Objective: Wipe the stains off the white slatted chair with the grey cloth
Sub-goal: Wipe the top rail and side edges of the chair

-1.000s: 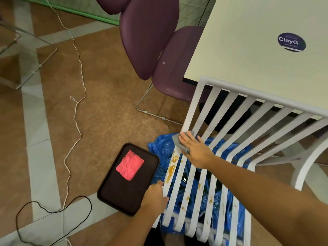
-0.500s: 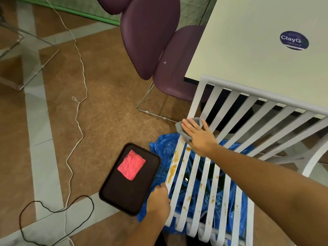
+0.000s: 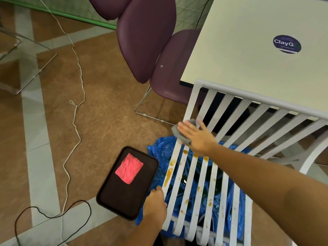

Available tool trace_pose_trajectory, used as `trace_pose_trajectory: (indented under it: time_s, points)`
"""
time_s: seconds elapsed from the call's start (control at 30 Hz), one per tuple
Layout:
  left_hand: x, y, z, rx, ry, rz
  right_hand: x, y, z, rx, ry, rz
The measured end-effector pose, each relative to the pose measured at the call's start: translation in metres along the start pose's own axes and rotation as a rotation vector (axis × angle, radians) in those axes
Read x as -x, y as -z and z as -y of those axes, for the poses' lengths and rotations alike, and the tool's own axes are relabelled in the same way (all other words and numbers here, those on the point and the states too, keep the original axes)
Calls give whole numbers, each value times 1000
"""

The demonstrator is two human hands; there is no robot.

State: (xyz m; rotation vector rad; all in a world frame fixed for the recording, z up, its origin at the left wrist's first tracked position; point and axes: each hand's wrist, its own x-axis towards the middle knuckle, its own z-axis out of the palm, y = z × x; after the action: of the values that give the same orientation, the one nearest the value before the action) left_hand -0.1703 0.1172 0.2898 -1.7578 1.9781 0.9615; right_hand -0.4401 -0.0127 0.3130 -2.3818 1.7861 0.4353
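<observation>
The white slatted chair [image 3: 229,114] fills the lower right, its seat slats marked with orange-brown stains [image 3: 167,176]. My right hand [image 3: 197,137] lies flat on the grey cloth [image 3: 178,133], pressing it on the leftmost slats where seat meets backrest. Part of the cloth shows beyond my fingers. My left hand [image 3: 155,203] grips the left edge of the seat near the front.
A dark tray [image 3: 122,201] with a pink cloth [image 3: 129,168] lies on the floor left of the chair. Blue plastic sheeting [image 3: 159,150] is spread under the seat. A purple chair [image 3: 147,38] and a cream table [image 3: 248,50] stand behind. Cables [image 3: 76,110] run across the floor.
My right hand has slid the grey cloth up the slats, away from me, leaving the stained patch uncovered. My left hand has stayed at the seat's left edge.
</observation>
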Motion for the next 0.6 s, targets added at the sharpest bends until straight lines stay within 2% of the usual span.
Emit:
trace_pose_trajectory:
  time_s: [0.13, 0.23, 0.37, 0.43, 0.53, 0.6]
  points:
    - [1, 0, -2, -9, 2, -11, -17, 39, -25, 72, -165, -171]
    - [2, -1, -2, -17, 0, -18, -16, 32, -12, -34, -211, -119]
    - [2, 0, -2, -11, 10, -14, 20, -11, 41, -303, -24, 108]
    - [2, 1, -1, -11, 21, -5, 44, -34, 76, -384, 51, 149]
    - [0, 1, 1, 8, 38, -4, 65, -49, 106, -369, 94, 135]
    - [1, 0, 1, 5, 38, 0, 61, -48, 93, -235, 163, 119]
